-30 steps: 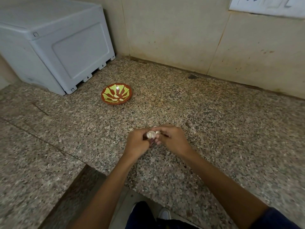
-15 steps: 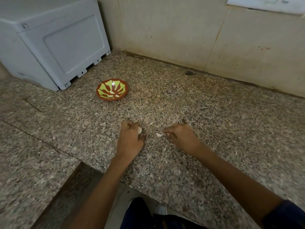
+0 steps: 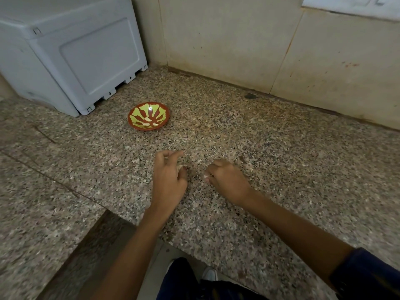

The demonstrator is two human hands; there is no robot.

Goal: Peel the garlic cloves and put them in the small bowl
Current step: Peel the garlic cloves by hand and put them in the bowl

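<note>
Fingers (image 3: 171, 156) of left hand (image 3: 170, 180) curled on a garlic piece (image 3: 179, 168), right hand (image 3: 227, 180) pinching a pale clove (image 3: 206, 176) low over tabletop (image 3: 281, 159), small bowl (image 3: 149, 116) well beyond: risk of slipping, rolling, peel landing among cloves.

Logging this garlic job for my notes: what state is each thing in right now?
Small red-and-green patterned bowl: upright on the speckled granite counter, a few pale pieces inside.
Left hand: holds a pale garlic piece.
Right hand: curled, pinching a small white garlic bit.
Grey plastic box: closed.
</note>
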